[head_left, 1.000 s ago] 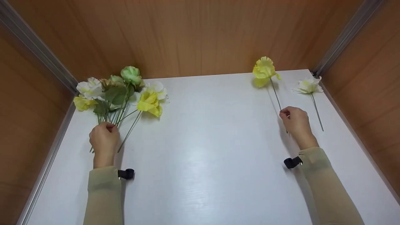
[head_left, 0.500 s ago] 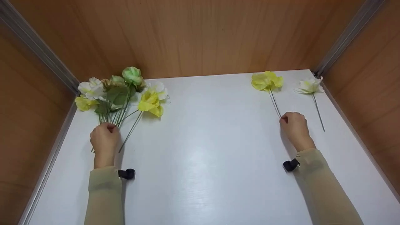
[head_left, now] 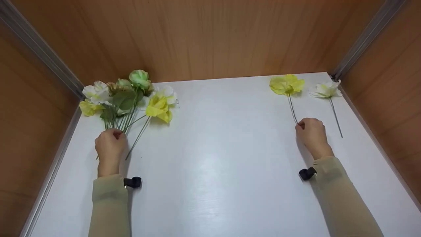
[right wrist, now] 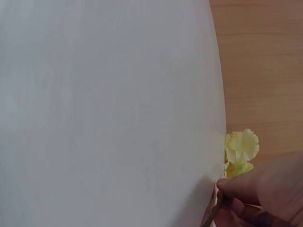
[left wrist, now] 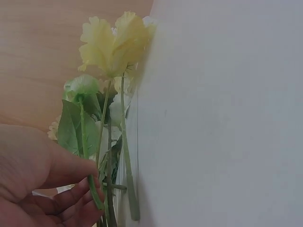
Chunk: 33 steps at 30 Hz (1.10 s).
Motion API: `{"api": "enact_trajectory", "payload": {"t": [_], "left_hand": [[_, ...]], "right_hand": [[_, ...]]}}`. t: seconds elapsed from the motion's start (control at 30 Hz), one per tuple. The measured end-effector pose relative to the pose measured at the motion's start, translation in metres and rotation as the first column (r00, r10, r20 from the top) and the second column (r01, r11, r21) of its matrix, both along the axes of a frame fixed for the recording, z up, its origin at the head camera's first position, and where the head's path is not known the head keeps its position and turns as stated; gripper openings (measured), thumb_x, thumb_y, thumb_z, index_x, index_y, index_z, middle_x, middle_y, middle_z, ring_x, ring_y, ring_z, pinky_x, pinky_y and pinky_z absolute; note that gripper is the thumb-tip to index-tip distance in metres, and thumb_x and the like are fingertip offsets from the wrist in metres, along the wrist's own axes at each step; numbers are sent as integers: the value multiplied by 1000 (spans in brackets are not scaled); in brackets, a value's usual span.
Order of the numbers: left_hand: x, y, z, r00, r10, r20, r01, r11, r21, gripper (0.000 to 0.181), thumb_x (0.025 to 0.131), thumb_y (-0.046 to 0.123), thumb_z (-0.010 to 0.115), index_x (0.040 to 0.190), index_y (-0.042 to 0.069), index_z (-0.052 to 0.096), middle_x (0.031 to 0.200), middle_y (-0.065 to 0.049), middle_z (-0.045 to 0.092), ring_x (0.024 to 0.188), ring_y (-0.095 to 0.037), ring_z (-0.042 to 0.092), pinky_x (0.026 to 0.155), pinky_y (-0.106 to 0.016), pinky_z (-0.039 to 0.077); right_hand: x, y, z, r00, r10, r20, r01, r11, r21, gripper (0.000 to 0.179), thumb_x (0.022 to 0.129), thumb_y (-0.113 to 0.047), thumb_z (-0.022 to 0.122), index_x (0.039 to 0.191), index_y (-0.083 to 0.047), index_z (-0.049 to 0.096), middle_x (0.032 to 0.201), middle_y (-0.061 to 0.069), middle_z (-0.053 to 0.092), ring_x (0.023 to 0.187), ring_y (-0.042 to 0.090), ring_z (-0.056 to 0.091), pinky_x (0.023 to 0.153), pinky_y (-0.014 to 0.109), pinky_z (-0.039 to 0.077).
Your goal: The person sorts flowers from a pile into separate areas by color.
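At the left of the table, my left hand (head_left: 110,146) pinches the stem of a green flower (left wrist: 81,87) between thumb and fingers. Its head leans over a bunch of white, yellow and green artificial flowers, whose stems run beneath the hand. A yellow flower (head_left: 159,108) lies on the bunch's right side, its stem angled toward me. Over on the right, my right hand (head_left: 312,135) pinches the stem of another yellow flower (head_left: 286,84) low down. That bloom is close over the table near the back edge, and the hand covers the stem's lower end.
A white flower (head_left: 326,89) lies by the back right corner, to the right of my right hand. Wooden panels (head_left: 210,39) enclose the white table (head_left: 204,148) at the back and both sides.
The right hand has lowered the yellow flower from a raised tilt down toward the table, then shifted it slightly right. The left hand and its bunch stay nearly still.
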<state>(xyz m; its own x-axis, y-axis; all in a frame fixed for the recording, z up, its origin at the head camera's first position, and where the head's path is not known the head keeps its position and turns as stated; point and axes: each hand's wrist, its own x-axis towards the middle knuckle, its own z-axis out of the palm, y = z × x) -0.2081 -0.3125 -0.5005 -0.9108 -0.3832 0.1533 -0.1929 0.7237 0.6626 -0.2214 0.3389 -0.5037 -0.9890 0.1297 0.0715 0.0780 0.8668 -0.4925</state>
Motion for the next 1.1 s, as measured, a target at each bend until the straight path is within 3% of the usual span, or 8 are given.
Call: {"api": "enact_trajectory", "payload": {"t": [0.23,0.4,0.57,0.67,0.73,0.87,0.97,1.1], "left_hand": [[0,1,6,997,-3,83,-1,999,53,29,104,12,60,116,-8,78,106,-27,73,98,-41,65,78,-45,48],[1,4,12,995,-26,98,16,995,100,28,106,14,63,118,-7,77,110,-25,72,99,-36,64,76,-38,48],[2,12,23,995,-32,99,14,984,176,26,109,16,65,124,-3,76,113,-20,73,95,-26,66,72,-27,50],[2,23,32,996,-25,82,2,964,266,27,110,15,65,129,-2,74,114,-16,73,91,-18,67,70,-21,53],[2,34,35,999,-26,37,11,939,343,26,109,12,66,129,-3,73,113,-14,72,88,-13,67,69,-18,54],[1,68,39,996,-61,-69,88,844,529,21,108,5,68,124,-8,72,106,-12,71,81,-10,67,70,-19,57],[2,98,36,984,-119,-134,178,752,634,16,106,-2,67,120,-11,71,101,-13,71,79,-12,68,70,-21,59],[7,138,28,961,-228,-154,271,689,672,13,105,-7,67,116,-10,72,101,-17,72,80,-16,68,71,-23,60]], "right_hand": [[2,2,3,1000,9,-4,-9,1000,-6,27,105,-11,63,110,12,75,105,30,74,92,42,70,77,51,58],[2,-2,9,1000,-29,3,29,999,-14,29,105,-14,66,113,13,74,105,29,70,90,41,69,73,48,59],[1,-18,16,993,-53,-103,50,998,-34,30,105,-17,70,113,12,74,103,28,69,95,44,66,85,56,55],[-1,-36,21,985,-53,-166,38,995,-96,28,104,-18,71,110,8,76,100,25,72,93,41,68,86,54,55],[-2,-53,23,981,-48,-189,18,988,-157,26,105,-19,71,109,6,78,99,22,74,92,37,70,84,49,55],[-3,-94,24,987,-9,-161,-38,957,-289,26,106,-23,71,113,1,79,103,17,76,95,29,69,84,37,55],[-2,-126,22,991,50,-127,-96,917,-388,26,107,-26,72,116,-2,79,105,14,77,95,26,71,81,29,57],[3,-165,20,981,149,-123,-191,843,-502,24,106,-23,73,117,-3,79,102,11,77,89,25,74,74,23,59]]}}
